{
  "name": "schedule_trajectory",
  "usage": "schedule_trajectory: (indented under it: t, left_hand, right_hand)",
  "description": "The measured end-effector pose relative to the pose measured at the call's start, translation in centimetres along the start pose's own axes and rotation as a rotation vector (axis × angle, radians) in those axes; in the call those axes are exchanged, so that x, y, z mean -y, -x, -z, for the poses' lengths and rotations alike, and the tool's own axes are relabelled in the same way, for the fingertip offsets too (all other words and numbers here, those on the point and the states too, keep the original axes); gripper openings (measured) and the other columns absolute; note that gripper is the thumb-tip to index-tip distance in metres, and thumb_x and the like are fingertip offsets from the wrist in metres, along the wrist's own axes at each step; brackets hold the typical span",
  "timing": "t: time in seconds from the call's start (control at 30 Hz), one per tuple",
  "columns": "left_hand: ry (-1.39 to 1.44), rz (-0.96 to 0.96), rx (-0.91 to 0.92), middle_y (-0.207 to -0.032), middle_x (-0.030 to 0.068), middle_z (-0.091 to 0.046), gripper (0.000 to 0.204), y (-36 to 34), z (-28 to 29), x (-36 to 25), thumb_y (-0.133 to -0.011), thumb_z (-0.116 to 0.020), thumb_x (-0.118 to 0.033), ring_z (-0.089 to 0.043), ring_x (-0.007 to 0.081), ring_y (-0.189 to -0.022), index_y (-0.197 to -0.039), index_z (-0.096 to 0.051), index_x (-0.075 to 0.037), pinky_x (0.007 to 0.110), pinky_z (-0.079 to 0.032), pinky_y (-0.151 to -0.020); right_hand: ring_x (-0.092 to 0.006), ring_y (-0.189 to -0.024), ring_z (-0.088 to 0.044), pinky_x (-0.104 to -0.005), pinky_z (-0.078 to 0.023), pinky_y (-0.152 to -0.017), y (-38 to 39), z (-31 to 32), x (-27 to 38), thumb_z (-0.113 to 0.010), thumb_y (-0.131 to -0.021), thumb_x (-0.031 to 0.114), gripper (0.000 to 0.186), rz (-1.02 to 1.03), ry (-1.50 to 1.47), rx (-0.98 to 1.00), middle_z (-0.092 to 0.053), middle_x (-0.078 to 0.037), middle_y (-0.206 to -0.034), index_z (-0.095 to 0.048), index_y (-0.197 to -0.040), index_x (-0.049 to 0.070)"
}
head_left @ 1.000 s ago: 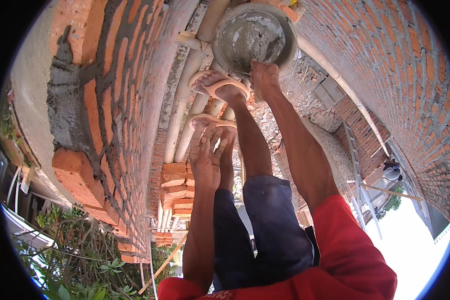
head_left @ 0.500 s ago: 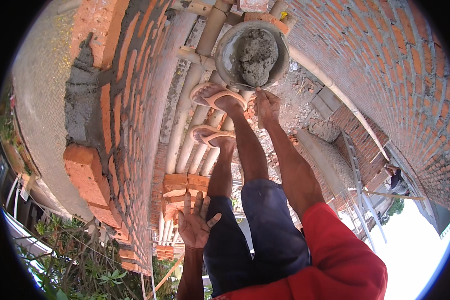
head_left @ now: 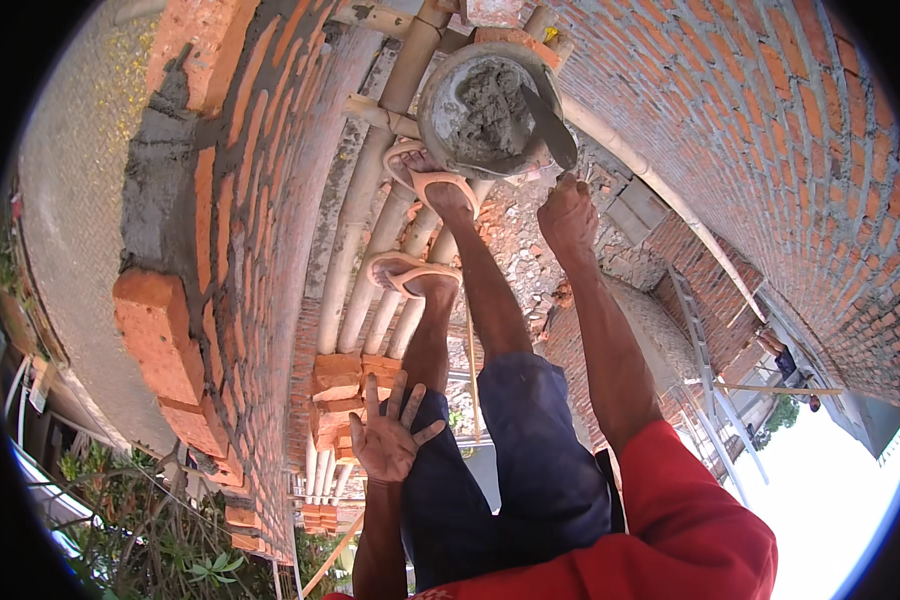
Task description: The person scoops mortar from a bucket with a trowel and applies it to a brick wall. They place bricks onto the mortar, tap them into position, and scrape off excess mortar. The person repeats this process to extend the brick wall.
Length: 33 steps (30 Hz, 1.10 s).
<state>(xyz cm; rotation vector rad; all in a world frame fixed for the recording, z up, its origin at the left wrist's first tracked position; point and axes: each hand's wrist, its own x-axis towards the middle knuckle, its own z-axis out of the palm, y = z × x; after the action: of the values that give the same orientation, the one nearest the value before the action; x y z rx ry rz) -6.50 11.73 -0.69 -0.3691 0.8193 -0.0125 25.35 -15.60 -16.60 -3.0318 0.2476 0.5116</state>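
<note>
My right hand (head_left: 568, 215) grips a trowel (head_left: 550, 127) by its handle; the blade hangs over the grey bucket (head_left: 432, 118) of wet mortar (head_left: 482, 120). My left hand (head_left: 390, 435) is open and empty, fingers spread, low by my left thigh. To my left is a brick wall (head_left: 245, 210) with a patch of grey mortar (head_left: 155, 195) on its top between red bricks (head_left: 160, 330). My sandalled feet (head_left: 425, 185) rest on bamboo poles (head_left: 365, 280) just below the bucket.
Stacked bricks (head_left: 338, 377) sit on the poles behind my feet. A tall brick wall (head_left: 760, 90) rises at the right with a bamboo rail (head_left: 665, 180). Rubble (head_left: 520, 250) lies far below. A co-worker (head_left: 790, 365) is at the far right, near a ladder (head_left: 698, 330). Plants (head_left: 200, 540) grow lower left.
The trowel blade has come up out over the bucket's right side, and my right hand has moved right. My left hand has dropped from beside my feet to my thigh, fingers spread.
</note>
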Motion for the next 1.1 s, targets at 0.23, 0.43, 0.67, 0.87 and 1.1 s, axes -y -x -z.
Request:
schedule_trajectory:
  t: [0.23, 0.43, 0.67, 0.87, 1.1]
  left_hand:
    - [-0.142, 0.050, -0.031, -0.175, 0.0170, -0.007, 0.069, -1.1, -0.5, -0.6, -0.109, -0.044, -0.054, -0.012, 0.0451, -0.160, -0.168, -0.013, -0.034, 0.085, -0.025, -0.113]
    - [-0.259, 0.073, -0.098, -0.175, 0.0165, -0.009, 0.070, -1.7, -1.2, -0.8, -0.108, -0.045, -0.054, -0.016, 0.0445, -0.159, -0.168, -0.013, -0.034, 0.084, -0.029, -0.111]
    - [-0.305, 0.103, -0.071, -0.175, 0.0154, -0.011, 0.066, -2.6, -1.8, -1.2, -0.109, -0.043, -0.055, -0.011, 0.0443, -0.160, -0.167, -0.021, -0.033, 0.084, -0.023, -0.114]
    - [-0.317, 0.118, -0.066, -0.175, 0.0157, -0.013, 0.068, -2.3, -1.1, -1.4, -0.109, -0.043, -0.055, -0.013, 0.0437, -0.160, -0.168, -0.018, -0.033, 0.085, -0.024, -0.113]
    - [-0.222, 0.090, -0.082, -0.173, 0.0153, -0.021, 0.065, -2.2, -1.4, -0.8, -0.107, -0.048, -0.052, -0.024, 0.0433, -0.157, -0.165, -0.023, -0.034, 0.083, -0.028, -0.114]
  right_hand:
    - [-0.0270, -0.066, -0.064, -0.0433, -0.052, -0.060, -3.5, -8.0, 3.6, -0.067, -0.095, 0.021, 0.025, 0.002, -0.629, 0.298, -0.061, -0.013, -0.071, -0.064, -0.084, -0.001]
    - [-0.0135, -0.049, -0.052, -0.0329, -0.044, -0.042, -2.4, -6.7, 7.9, -0.066, -0.103, 0.028, 0.027, -0.638, -1.420, 0.436, -0.057, -0.003, -0.067, -0.063, -0.089, 0.006]
    - [-0.0135, -0.046, -0.053, -0.0302, -0.042, -0.038, -0.1, -7.4, 9.9, -0.068, -0.102, 0.028, 0.027, -0.689, -1.631, 0.379, -0.059, -0.004, -0.068, -0.063, -0.086, 0.008]
    - [-0.0127, -0.046, -0.054, -0.0283, -0.044, -0.038, 1.9, -5.1, 7.7, -0.069, -0.103, 0.031, 0.029, -0.563, -1.649, 0.406, -0.060, -0.004, -0.066, -0.063, -0.086, 0.008]
    - [-0.0054, -0.047, -0.049, -0.0244, -0.039, -0.041, 4.1, 4.6, 8.2, -0.069, -0.103, 0.031, 0.034, -0.403, -1.316, 0.290, -0.055, 0.002, -0.062, -0.063, -0.082, 0.004]
